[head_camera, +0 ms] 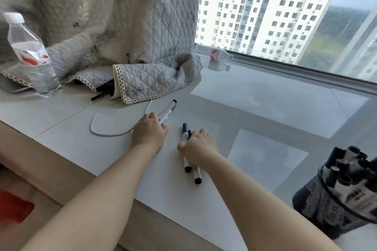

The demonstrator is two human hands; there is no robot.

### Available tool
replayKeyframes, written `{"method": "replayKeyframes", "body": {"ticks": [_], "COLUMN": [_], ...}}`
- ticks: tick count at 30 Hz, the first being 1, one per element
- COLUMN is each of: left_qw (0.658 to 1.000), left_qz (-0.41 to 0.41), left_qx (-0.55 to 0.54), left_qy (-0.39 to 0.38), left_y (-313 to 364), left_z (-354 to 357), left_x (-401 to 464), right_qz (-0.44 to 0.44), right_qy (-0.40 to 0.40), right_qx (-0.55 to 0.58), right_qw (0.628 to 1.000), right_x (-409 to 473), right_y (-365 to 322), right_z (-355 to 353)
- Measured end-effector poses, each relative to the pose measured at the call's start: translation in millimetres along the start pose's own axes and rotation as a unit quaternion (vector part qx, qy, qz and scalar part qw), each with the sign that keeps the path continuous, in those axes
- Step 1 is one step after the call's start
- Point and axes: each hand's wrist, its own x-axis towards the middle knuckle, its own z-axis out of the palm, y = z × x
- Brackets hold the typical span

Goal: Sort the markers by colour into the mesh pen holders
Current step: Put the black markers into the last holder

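Note:
My left hand (150,132) grips one white marker with a black cap (168,110); the marker points up and to the right, just above the pale sill. My right hand (199,145) lies curled over two white black-capped markers (185,134) on the sill; their ends stick out above the fingers and below the wrist. A black mesh pen holder (318,208) stands at the right edge, filled with several black-capped markers (344,167). No other holder is in view.
A white cable (98,128) loops on the sill left of my left hand. A quilted grey cover (142,79) lies behind, with a dark object under its edge. One water bottle (30,55) stands at the left; another bottle (219,55) lies by the window.

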Motion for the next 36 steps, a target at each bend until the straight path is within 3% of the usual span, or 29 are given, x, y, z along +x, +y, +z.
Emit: {"method": "replayKeyframes", "body": {"ticks": [5, 10, 13, 16, 19, 23, 26, 27, 30, 34, 36], "left_qw": [0.999, 1.000, 0.997, 0.986, 0.953, 0.898, 0.862, 0.851, 0.823, 0.718, 0.704], "left_qz": [-0.020, -0.015, -0.030, -0.009, 0.016, 0.034, 0.050, 0.055, 0.025, -0.076, -0.090], "left_qx": [0.026, 0.010, -0.058, -0.151, -0.288, -0.433, -0.501, -0.520, -0.565, -0.685, -0.698], "left_qy": [0.004, -0.010, -0.036, -0.074, -0.097, -0.075, -0.049, -0.045, -0.053, -0.103, -0.095], "left_y": [7, 11, 27, 64, 106, 153, 182, 191, 214, 241, 251], "left_z": [-4, -16, -25, -31, -41, -53, -63, -66, -70, -71, -71], "left_x": [-21, -65, -102, -144, -180, -209, -211, -208, -203, -205, -207], "right_qz": [0.035, 0.073, 0.098, 0.025, -0.058, -0.079, -0.077, -0.065, -0.019, 0.009, 0.011], "right_qy": [0.006, -0.038, -0.052, 0.021, 0.135, 0.310, 0.397, 0.417, 0.450, 0.423, 0.422], "right_qx": [0.008, 0.047, 0.169, 0.297, 0.389, 0.515, 0.576, 0.576, 0.532, 0.541, 0.540], "right_qw": [0.999, 0.996, 0.979, 0.954, 0.909, 0.795, 0.710, 0.699, 0.717, 0.727, 0.728], "right_x": [-38, -88, -118, -148, -178, -206, -204, -200, -189, -177, -173], "right_y": [13, 40, 60, 73, 89, 135, 165, 173, 186, 193, 195], "right_z": [5, -12, -31, -62, -107, -163, -177, -176, -156, -127, -117]}}
